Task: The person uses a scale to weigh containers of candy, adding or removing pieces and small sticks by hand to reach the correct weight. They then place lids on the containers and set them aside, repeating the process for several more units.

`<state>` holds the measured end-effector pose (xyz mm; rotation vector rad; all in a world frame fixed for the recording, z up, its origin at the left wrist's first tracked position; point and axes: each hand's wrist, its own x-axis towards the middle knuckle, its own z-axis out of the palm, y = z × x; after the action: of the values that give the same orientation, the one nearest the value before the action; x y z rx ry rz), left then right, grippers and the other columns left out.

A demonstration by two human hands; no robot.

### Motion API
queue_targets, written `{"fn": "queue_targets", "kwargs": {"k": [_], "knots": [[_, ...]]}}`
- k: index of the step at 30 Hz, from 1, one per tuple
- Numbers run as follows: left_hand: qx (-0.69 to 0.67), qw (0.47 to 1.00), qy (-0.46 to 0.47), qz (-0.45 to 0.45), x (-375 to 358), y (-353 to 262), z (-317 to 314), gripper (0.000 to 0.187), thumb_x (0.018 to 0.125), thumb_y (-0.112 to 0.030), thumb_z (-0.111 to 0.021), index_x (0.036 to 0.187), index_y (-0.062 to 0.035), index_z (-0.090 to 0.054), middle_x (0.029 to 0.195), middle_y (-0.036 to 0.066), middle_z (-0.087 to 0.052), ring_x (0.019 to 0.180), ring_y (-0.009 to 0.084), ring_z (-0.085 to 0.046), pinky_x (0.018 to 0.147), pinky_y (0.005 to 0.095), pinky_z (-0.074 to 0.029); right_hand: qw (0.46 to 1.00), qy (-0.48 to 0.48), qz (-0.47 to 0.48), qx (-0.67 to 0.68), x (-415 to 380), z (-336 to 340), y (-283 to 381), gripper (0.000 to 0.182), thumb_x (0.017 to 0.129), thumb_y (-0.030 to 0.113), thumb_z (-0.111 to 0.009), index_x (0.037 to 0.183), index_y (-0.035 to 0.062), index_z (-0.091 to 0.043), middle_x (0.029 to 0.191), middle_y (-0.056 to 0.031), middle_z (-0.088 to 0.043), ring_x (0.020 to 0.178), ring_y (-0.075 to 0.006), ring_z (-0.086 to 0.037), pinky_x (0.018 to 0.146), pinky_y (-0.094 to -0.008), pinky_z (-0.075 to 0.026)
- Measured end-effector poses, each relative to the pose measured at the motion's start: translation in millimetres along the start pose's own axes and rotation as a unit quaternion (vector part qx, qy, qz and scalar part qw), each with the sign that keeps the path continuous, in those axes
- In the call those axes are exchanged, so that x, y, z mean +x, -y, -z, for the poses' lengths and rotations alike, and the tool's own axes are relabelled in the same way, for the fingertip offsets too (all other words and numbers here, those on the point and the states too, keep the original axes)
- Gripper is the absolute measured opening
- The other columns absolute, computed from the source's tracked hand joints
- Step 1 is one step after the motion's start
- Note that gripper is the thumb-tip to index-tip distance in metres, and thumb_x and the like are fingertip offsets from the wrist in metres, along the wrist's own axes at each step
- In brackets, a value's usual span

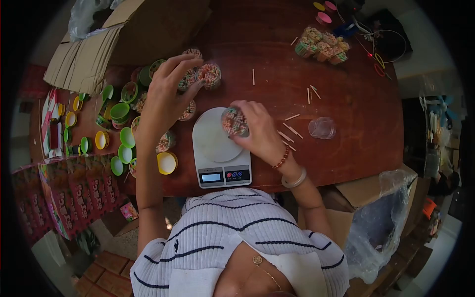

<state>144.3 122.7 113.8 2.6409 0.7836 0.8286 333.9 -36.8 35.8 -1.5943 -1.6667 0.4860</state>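
Observation:
My right hand (260, 129) grips a clear plastic cup of small multicoloured pellets (234, 122) by its right side, over the upper right of the white digital kitchen scale (207, 141). My left hand (170, 86) reaches past the scale's left side, thumb and fingers spread apart. Its thumb tip is right at the near edge of another pellet-filled cup (210, 75). More such cups (187, 110) stand beneath and beside that hand, partly hidden by it. The scale's small display (211, 177) is lit, too small to read.
Green and yellow small tubs (119, 111) crowd the left of the table beside a cardboard box (84, 59). Thin sticks (292, 129) and clear round lids (322, 127) lie at right. A cluster of filled cups (321, 45) and scissors (379, 64) are at the back right.

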Motion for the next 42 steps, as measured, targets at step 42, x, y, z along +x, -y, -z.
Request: {"fn": "queue_targets", "kwargs": {"k": [42], "knots": [[0.097, 0.946, 0.228, -0.209, -36.7, -97.1, -139.5, 0.028, 0.079, -0.006, -0.068, 0.106, -0.0036, -0.067, 0.101, 0.011, -0.066, 0.099, 0.0258, -0.067, 0.086, 0.0369, -0.053, 0.971, 0.028, -0.210, -0.114, -97.3, 53.4, -67.2, 0.051, 0.079, -0.003, -0.077, 0.122, 0.0006, -0.050, 0.114, -0.0213, -0.058, 0.103, -0.0418, -0.062, 0.087, -0.0461, -0.053]]}}
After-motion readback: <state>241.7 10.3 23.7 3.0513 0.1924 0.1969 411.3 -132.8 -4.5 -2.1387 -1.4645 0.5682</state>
